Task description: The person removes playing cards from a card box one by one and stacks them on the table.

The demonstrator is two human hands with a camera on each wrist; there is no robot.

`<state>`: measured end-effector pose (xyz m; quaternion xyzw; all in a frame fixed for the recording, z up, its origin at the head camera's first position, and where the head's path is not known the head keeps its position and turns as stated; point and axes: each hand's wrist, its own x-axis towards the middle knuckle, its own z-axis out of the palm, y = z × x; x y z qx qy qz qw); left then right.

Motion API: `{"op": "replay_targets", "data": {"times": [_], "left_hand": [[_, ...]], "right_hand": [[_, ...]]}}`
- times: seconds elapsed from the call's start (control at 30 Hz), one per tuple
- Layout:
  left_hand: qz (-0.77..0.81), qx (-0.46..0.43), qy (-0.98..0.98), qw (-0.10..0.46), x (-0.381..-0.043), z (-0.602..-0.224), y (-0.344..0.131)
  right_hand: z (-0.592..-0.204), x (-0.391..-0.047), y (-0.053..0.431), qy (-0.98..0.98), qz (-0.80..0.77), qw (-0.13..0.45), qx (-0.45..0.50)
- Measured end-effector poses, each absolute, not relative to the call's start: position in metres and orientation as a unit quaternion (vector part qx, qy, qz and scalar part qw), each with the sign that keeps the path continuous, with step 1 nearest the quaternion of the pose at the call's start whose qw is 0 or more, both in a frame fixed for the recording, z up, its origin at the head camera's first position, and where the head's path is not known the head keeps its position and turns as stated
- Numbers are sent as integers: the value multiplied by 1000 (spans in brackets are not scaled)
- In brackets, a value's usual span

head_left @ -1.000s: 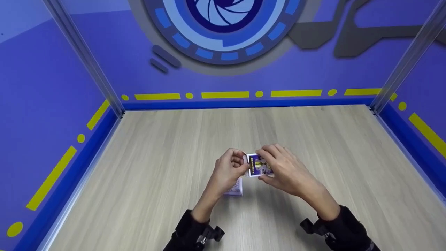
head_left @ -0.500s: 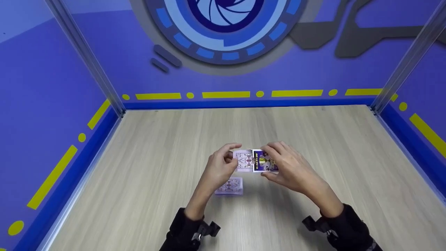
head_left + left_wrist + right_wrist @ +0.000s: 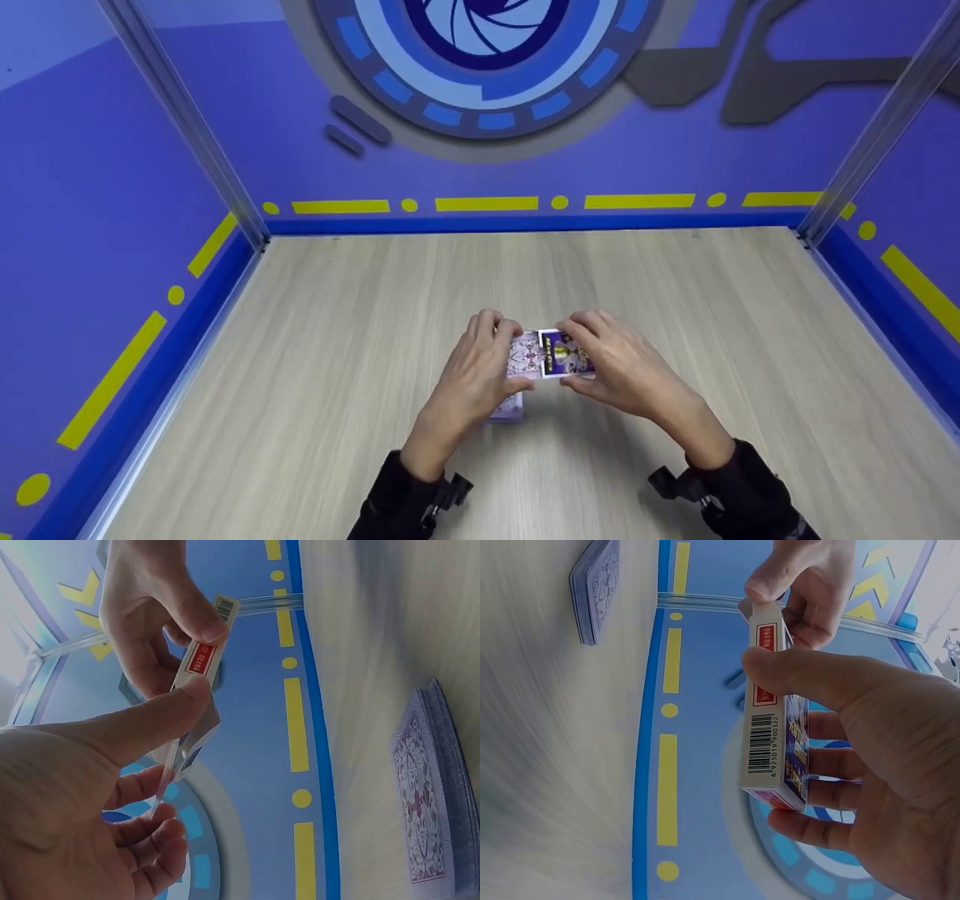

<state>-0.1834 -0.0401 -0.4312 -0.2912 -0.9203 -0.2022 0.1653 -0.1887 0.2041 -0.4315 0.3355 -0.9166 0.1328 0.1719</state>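
Purple and white, a playing-card box [image 3: 559, 361] is being held above the desk [image 3: 360, 330], roughly midway between its left and right edges and well in from the far edge. The right hand [image 3: 626, 367] is gripping the box, its thumb lying along one narrow side and its fingers bending round to the other. Lilac playing cards [image 3: 523, 356], their number unclear, are protruding from the box's left end, and the left hand [image 3: 466, 379] is pinching around that end, thumb on the near side, fingers on the far side.

On the box's pale narrow side, a barcode [image 3: 762, 742] is showing the digits "6 925019 900322". Beside it, a red label [image 3: 765, 637] is carrying white characters too small to read, partly hidden by the right thumb. Yellow lettering on the purple face is also appearing too small to make out.

Below the box, nearer the person, a stack of playing cards [image 3: 420, 802] is lying flat on the desk, its ornate patterned back facing up; in the head view the left hand is partly covering it.
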Motion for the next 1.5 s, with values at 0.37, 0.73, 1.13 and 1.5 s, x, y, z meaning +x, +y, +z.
{"op": "replay_targets", "data": {"times": [0.37,0.73,1.13,1.5], "left_hand": [[-209,-296,-923,130,-188,-417,-55],[-234,-262,-934,74,-190,-405,-79],[-211,-236,-947,-57,-197,-427,-72],[-184,-207,-952,-129,-205,-455,-67]], "right_hand": [[-426,-192,217,-916,161,179,321],[-419,-193,229,-920,189,174,295],[-417,-190,231,-925,185,167,285],[-416,-189,232,-925,176,172,289]]}}
